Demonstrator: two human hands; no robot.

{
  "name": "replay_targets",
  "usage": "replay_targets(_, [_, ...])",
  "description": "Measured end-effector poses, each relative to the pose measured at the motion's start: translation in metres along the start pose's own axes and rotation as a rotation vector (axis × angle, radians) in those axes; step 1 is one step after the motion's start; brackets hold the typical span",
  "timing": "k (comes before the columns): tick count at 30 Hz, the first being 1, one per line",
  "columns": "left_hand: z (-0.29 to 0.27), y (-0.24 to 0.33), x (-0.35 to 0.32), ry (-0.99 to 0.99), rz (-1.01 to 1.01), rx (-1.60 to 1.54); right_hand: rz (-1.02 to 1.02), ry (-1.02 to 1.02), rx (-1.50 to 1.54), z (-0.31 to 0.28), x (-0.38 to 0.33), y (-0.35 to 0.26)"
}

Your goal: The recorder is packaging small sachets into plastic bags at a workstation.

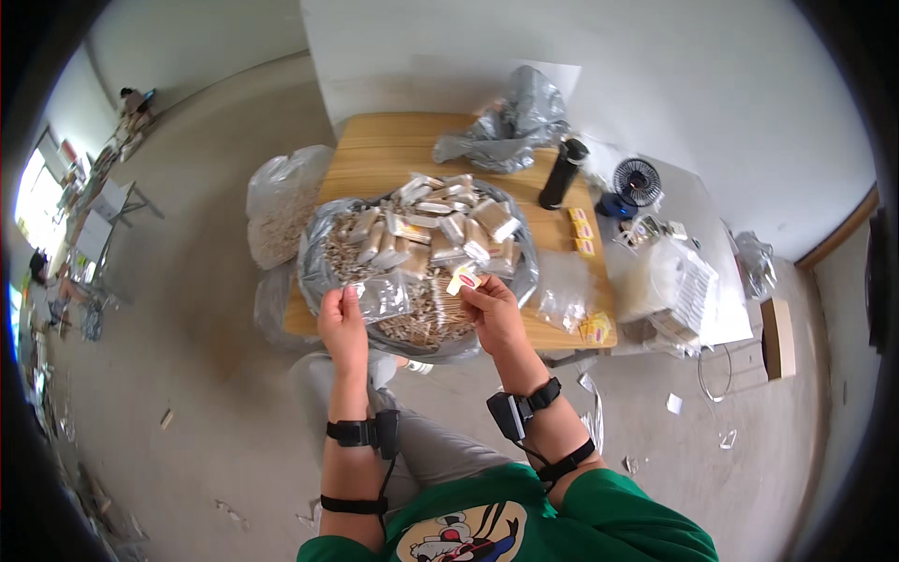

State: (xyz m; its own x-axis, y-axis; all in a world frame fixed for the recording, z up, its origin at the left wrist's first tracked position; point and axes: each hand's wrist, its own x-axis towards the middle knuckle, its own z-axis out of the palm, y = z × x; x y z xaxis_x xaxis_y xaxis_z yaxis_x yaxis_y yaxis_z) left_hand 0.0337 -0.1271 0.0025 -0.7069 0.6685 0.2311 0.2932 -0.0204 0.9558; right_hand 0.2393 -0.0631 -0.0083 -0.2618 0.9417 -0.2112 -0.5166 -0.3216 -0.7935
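Note:
My left hand (343,326) is closed with its thumb up, pinching the edge of a small clear plastic bag (384,298). Between the thumb and fingers of my right hand (496,314) is a small yellow-and-white card (463,279) with a red mark, just right of the bag. Both hands hover over the near edge of a large grey plastic bag (320,245), spread wide on the table. Loose cotton swabs (426,323) fill its near part. On top of them lie several clear packs of cotton swabs (449,229).
More yellow cards (596,328) and clear bags (565,286) lie at the wooden table's (375,140) right side. A black bottle (563,174), a small fan (637,183) and crumpled grey plastic (510,126) stand farther back. Left of the table is a filled sack (281,206).

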Motion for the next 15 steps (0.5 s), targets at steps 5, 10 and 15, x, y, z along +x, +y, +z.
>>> replay_targets(5, [0.007,-0.013,-0.009,-0.07,0.112,0.065,-0.078,0.175,0.048,-0.059,-0.029,-0.024])
replay_targets(10, [0.024,0.01,-0.028,-0.18,0.028,-0.056,-0.208,0.589,-0.098,-0.193,-0.057,-0.031])
replay_targets(15, [0.042,0.008,-0.041,-0.282,-0.01,-0.071,-0.235,0.86,-0.252,-0.259,-0.065,-0.03])
